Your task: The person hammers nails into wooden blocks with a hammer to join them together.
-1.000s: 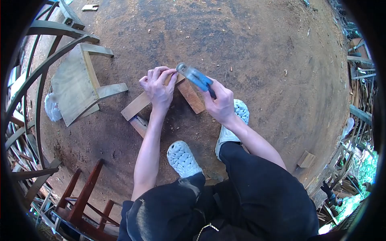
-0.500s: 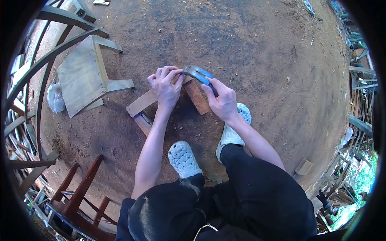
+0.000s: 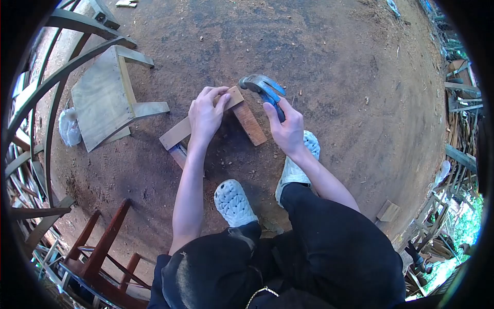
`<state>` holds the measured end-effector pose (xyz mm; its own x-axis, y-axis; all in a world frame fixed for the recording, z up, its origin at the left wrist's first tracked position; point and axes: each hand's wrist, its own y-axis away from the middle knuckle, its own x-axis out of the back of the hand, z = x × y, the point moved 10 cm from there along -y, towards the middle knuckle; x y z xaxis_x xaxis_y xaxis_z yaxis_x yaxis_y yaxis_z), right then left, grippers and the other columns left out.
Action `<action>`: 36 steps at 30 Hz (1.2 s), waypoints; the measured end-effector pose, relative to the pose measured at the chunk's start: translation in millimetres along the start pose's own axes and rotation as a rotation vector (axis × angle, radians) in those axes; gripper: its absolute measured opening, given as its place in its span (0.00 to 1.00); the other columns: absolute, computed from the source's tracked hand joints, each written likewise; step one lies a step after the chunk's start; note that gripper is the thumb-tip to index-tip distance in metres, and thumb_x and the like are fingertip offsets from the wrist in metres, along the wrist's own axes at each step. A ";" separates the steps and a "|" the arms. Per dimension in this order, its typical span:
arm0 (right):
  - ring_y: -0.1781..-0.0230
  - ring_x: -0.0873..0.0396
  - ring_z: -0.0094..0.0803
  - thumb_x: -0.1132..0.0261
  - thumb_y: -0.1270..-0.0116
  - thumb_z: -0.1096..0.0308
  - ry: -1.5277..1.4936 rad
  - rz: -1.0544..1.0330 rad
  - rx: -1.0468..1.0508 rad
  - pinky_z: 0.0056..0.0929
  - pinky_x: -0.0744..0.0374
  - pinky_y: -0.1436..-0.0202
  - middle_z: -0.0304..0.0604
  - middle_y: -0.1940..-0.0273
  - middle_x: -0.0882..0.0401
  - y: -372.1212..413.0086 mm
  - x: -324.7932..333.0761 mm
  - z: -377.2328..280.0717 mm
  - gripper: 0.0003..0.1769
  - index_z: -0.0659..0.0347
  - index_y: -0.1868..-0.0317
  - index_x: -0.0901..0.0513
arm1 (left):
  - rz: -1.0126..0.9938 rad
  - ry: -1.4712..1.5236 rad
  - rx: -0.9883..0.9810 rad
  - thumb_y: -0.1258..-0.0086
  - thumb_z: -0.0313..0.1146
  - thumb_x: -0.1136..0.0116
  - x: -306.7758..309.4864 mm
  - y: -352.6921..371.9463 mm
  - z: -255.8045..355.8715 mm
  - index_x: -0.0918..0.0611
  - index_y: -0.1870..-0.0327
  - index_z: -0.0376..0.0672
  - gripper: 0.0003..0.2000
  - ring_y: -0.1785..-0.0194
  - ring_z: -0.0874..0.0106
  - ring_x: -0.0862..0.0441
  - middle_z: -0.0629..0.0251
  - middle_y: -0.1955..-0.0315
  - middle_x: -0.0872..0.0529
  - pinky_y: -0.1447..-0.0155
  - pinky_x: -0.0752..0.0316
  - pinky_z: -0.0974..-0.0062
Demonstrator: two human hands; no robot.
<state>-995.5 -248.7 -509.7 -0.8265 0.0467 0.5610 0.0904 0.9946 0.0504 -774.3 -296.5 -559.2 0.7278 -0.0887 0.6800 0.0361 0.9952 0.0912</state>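
My right hand (image 3: 286,127) grips a claw hammer (image 3: 264,88) by its blue handle. The hammer's metal head is raised just right of the upper end of a light wooden slat (image 3: 177,132). My left hand (image 3: 205,116) is closed over this slat, thumb and fingers near its upper end. Under that end runs a reddish-brown wooden leg piece (image 3: 250,125), angled down to the right. Another short wooden piece (image 3: 179,154), partly behind my left forearm, meets the slat's lower end. Small dark nail marks dot the slat's ends.
A pale plywood seat frame (image 3: 105,98) lies on the dirt floor to the left, beside a plastic bag (image 3: 69,126). Reddish-brown chair legs (image 3: 105,242) stand at lower left. A wood block (image 3: 388,211) lies at right. My white clogs (image 3: 235,202) are below the slat.
The hammer head has moved off my left fingers, slightly up and right. My left fingers have drawn back from the slat's upper end, which now shows bare.
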 end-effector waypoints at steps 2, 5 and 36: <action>0.70 0.11 0.40 0.31 0.20 0.59 -0.020 0.011 0.005 0.36 0.18 0.66 0.54 0.68 0.13 1.6 -0.9 0.8 0.17 0.65 0.44 0.14 | -0.056 0.001 0.099 0.23 0.45 0.34 -0.3 0.5 -5.1 0.09 0.45 0.52 0.13 0.47 0.59 0.11 0.65 0.54 0.10 0.44 0.21 0.60; 0.70 0.12 0.30 0.29 0.22 0.58 -0.061 -0.025 -0.163 0.34 0.19 0.65 0.47 0.68 0.12 2.6 -7.8 18.7 0.17 0.66 0.47 0.13 | -0.063 -0.013 0.106 0.23 0.46 0.34 -0.9 0.4 -7.0 0.08 0.46 0.53 0.13 0.49 0.55 0.10 0.64 0.55 0.09 0.46 0.17 0.58; 0.67 0.16 0.23 0.23 0.31 0.59 -0.367 -0.072 -0.347 0.32 0.19 0.58 0.39 0.70 0.10 -18.2 -86.2 64.0 0.16 0.64 0.52 0.07 | -0.102 0.099 0.255 0.26 0.49 0.30 -4.4 0.1 -20.4 0.07 0.44 0.52 0.17 0.50 0.66 0.06 0.59 0.56 0.04 0.44 0.16 0.66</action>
<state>-961.4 -264.9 -611.9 -0.9725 0.0710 0.2218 0.1542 0.9100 0.3848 -763.5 -295.1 -577.1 0.7930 -0.1709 0.5848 -0.0518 0.9375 0.3442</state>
